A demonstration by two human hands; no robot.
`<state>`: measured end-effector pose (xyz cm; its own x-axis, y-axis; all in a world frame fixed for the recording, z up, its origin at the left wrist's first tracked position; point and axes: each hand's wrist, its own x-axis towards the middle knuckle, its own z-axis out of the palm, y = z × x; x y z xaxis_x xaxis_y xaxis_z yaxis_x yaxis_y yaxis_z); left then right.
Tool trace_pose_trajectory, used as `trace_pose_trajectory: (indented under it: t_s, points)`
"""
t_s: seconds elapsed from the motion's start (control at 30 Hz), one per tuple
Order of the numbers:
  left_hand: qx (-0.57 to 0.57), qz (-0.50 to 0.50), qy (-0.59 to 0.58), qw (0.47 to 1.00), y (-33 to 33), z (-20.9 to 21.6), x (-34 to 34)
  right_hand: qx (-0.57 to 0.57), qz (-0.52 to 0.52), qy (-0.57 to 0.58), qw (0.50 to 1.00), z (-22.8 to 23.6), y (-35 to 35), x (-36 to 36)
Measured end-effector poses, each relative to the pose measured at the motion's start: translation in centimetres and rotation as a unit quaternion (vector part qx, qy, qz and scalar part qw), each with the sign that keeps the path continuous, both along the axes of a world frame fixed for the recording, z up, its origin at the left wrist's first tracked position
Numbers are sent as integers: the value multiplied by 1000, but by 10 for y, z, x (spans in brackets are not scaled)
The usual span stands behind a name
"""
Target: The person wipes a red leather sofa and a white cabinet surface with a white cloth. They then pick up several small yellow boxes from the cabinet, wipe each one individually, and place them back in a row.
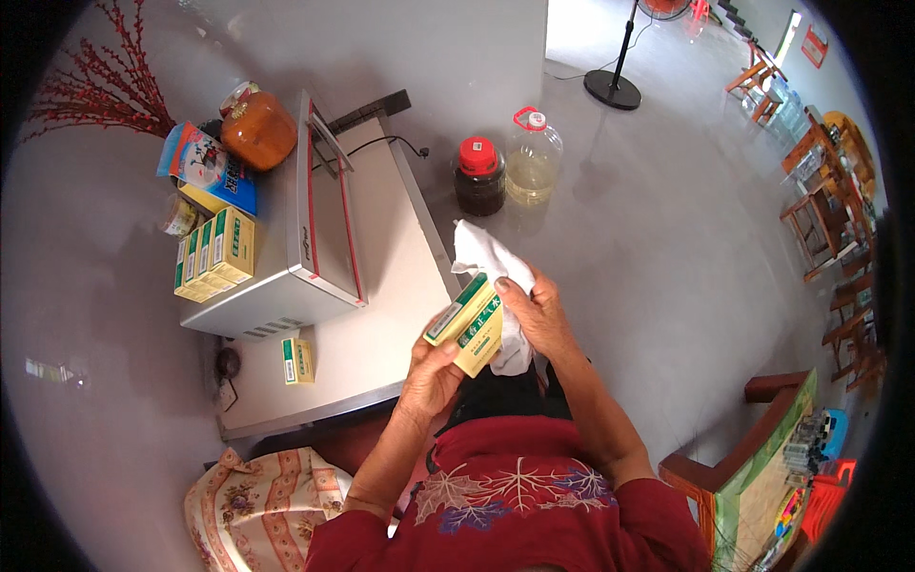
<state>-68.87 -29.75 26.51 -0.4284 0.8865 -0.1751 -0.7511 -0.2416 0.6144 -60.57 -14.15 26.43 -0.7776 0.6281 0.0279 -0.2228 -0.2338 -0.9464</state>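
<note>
A yellow and green medicine box (pixel 469 329) is held up in front of me, tilted, over the near right edge of the white table. My left hand (pixel 432 377) grips its lower left corner, thumb on the front face. In my right hand (pixel 540 315) is a white cloth (pixel 491 255), bunched and pressed against the box's right side; its upper end sticks out past the box. Another box (pixel 297 361) of the same colours stands on the table to the left. Several more such boxes (pixel 217 255) are lined up on a silver cabinet-like appliance (pixel 276 257).
The appliance also carries a blue and white bag (pixel 212 167), an orange-brown round jar (pixel 258 132) and a small jar (pixel 179 216). On the floor beyond the table (pixel 400 276) stand a red-lidded jar (pixel 478 176) and a clear jug (pixel 534 162). A floral cloth (pixel 262 510) lies near left.
</note>
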Motion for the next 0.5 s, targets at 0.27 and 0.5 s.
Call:
trace_pose_trajectory:
  t_s: [0.27,0.5]
  points:
    - [-49,-97,-102,989,9,-8,2,337,-104,-82,932,-15,1,-7]
    - [26,44,-135,989,23,-28,10,601,-87,-109,787,-7,-35,12]
